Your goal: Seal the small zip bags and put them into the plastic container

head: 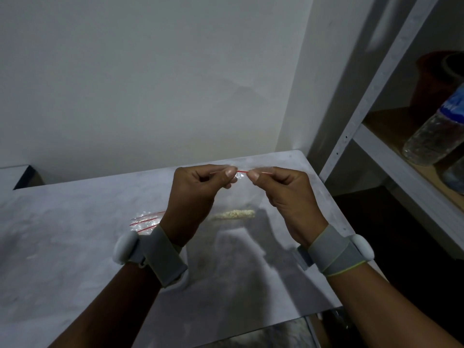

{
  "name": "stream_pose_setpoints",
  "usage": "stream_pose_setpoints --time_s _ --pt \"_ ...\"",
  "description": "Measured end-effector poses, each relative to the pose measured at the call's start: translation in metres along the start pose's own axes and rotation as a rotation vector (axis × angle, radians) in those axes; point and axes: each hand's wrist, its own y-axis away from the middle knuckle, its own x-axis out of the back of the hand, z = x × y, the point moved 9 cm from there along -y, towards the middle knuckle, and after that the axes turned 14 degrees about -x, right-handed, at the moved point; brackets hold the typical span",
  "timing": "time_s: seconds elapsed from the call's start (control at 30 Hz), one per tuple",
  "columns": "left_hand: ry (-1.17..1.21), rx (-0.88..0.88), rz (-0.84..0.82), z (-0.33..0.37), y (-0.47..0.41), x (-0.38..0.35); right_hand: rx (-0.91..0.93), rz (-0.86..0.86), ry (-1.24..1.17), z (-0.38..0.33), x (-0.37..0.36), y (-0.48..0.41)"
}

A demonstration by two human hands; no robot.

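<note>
Clear plastic zip bag with red seal line [241, 175], pale grains at bottom, pinched at its top by left hand [194, 197] and right hand [283, 199] above grey surface [62, 247]. More small clear red-lined bags [145, 220] lie just behind left wrist; metal shelf [371, 139] with plastic bottle [437, 129] right.

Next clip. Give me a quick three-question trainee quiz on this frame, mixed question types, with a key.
1. True or false: the zip bag with the red strip lies flat on the table.
2. What pinches the bag's top edge? A) left hand only B) right hand only C) both hands
3. Fill in: spare bags lie on the table behind the ____ wrist.

Key
1. False: it is held up in the air, pale grains at its bottom.
2. C: one hand pinches each end of the red strip.
3. Left.
</note>
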Motion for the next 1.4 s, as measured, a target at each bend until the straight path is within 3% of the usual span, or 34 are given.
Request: stream_pose_setpoints --time_s 0.23,0.57,0.83,1.17,1.4 --pt "0.118 0.088 -0.061 -0.003 0.01 0.011 0.062 0.025 0.048 -0.007 -0.011 0.005" --pt "-0.085 -0.041 0.017 0.014 0.038 0.073 -0.002 -0.087 0.073 0.022 -0.077 0.016" --pt "-0.157 0.046 0.009 0.003 0.084 0.143 -0.057 -0.226 0.093 0.057 -0.147 0.03" --pt "-0.246 0.186 0.057 -0.029 0.119 0.167 -0.178 -0.197 0.173 0.113 -0.161 0.031" --pt "-0.563 0.133 0.278 -0.036 0.123 0.196 -0.229 -0.093 0.26 0.132 -0.163 0.017"
